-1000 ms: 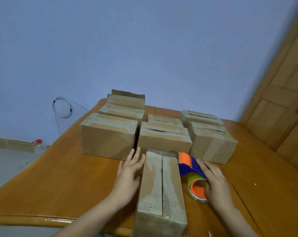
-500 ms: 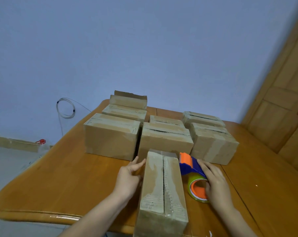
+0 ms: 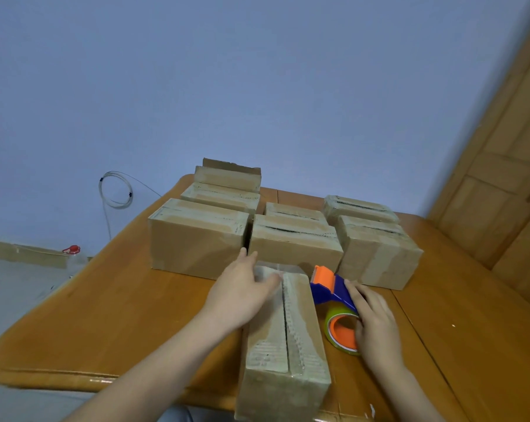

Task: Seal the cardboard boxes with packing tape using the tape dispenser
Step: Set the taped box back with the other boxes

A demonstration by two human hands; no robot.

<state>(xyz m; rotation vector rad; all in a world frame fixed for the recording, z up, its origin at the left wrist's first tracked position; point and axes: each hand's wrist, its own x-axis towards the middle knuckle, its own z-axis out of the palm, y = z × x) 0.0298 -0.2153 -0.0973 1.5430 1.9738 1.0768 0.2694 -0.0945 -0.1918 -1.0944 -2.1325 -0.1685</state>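
A long cardboard box (image 3: 288,339) lies end-on at the table's near edge, its top seam running away from me under clear tape. My left hand (image 3: 242,293) lies flat on the box's far left top, fingers straight. To the right of the box stands the tape dispenser (image 3: 333,295), blue with an orange head and an orange-cored tape roll. My right hand (image 3: 374,322) rests on the dispenser's right side, fingers laid over the blue body and the roll.
Several more cardboard boxes (image 3: 294,242) stand in rows behind on the wooden table (image 3: 114,318). A wooden door (image 3: 507,178) is at right. A coiled cable (image 3: 116,193) hangs on the blue wall at left, with a red-capped bottle (image 3: 72,251) below.
My left hand has moved from the box's left side up onto its top at the far end. My right hand stays on the dispenser.
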